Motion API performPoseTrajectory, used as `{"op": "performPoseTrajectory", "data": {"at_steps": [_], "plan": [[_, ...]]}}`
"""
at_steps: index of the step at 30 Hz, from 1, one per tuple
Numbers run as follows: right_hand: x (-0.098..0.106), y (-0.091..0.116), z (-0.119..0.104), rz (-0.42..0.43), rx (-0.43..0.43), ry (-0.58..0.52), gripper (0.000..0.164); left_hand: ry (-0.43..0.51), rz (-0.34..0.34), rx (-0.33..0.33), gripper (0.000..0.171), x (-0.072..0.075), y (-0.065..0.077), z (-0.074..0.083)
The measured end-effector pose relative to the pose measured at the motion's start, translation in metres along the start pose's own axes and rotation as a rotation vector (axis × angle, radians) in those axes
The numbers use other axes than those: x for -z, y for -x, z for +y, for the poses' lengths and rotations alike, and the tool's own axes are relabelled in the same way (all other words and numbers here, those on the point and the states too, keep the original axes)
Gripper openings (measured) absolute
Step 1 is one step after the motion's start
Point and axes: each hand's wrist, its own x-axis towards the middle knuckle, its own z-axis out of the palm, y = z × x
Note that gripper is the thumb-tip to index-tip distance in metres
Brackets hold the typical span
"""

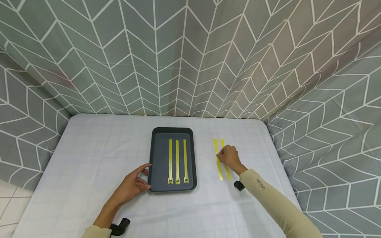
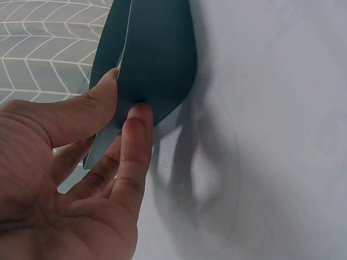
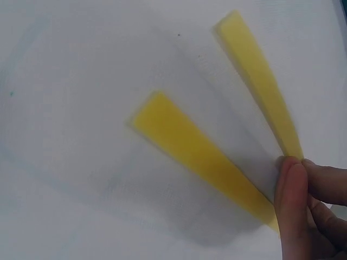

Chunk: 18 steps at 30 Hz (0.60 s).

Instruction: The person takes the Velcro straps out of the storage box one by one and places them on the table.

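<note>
A dark grey tray (image 1: 173, 130) lies on the white-covered table, with three yellow hook-and-loop cable straps (image 1: 177, 162) side by side in it, slotted heads at the near end. My left hand (image 1: 131, 187) holds the tray's left edge. In the left wrist view, the thumb is at the tray's rim and another finger is against its outer wall (image 2: 160, 54). To the right of the tray, my right hand (image 1: 230, 158) pinches one yellow cable strap (image 3: 260, 86) between thumb and fingers. Another strap (image 3: 200, 157) lies just beside it, partly behind the hand.
The white tablecloth (image 1: 104, 145) spreads around the tray. Behind the table and along its sides hangs a grey curtain (image 1: 178, 66) with a white chevron pattern. Black wrist-mounted pieces show by the left wrist (image 1: 120, 227) and right wrist (image 1: 239, 185).
</note>
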Motion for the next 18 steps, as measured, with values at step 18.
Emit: {"op": "performPoseTrajectory", "data": {"at_steps": [18], "plan": [[0.012, 0.000, -0.010, 0.037, 0.054, -0.017, 0.017, 0.012, -0.002, -0.016, 0.084, 0.000, -0.001, -0.003]]}}
